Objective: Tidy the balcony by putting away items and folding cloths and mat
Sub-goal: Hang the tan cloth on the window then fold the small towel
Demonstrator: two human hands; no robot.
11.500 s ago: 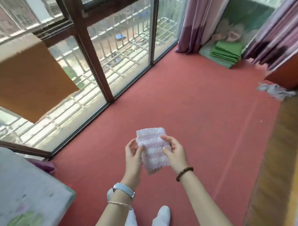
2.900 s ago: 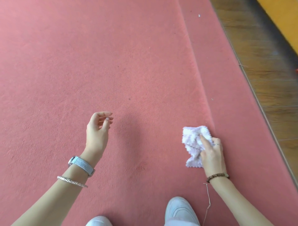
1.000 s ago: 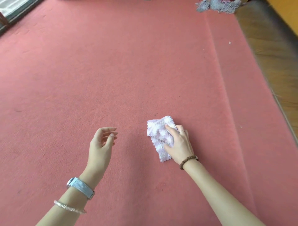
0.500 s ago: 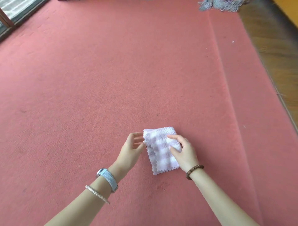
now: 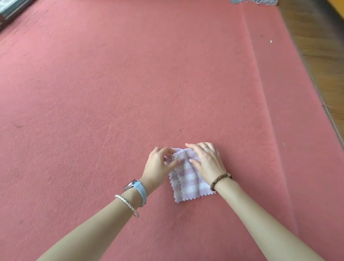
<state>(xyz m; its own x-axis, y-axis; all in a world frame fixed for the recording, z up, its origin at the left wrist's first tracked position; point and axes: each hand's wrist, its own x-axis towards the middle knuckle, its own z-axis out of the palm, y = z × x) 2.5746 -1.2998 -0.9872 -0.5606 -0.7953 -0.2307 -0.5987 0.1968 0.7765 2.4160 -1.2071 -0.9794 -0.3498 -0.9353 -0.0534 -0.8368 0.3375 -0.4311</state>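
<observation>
Cloth [image 5: 188, 183], one, folded, lower centre on one mat [image 5: 130, 89]; edge pinched by left hand [image 5: 158, 167], pressed under flat right hand [image 5: 208, 162].

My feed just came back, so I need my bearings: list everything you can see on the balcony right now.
small cloth: 1, pink and white check, folded, on the carpet under both hands
carpet: 1, red, covers most of the view
grey fringed cloth: 1, grey, top edge, mostly cut off
wooden floor: 1 strip, brown, right of the carpet
window frame: 1, dark, top left corner
left hand: pinches the cloth's far left edge; watch and bangle on wrist
right hand: rests on the cloth; ring, bead bracelet
</observation>
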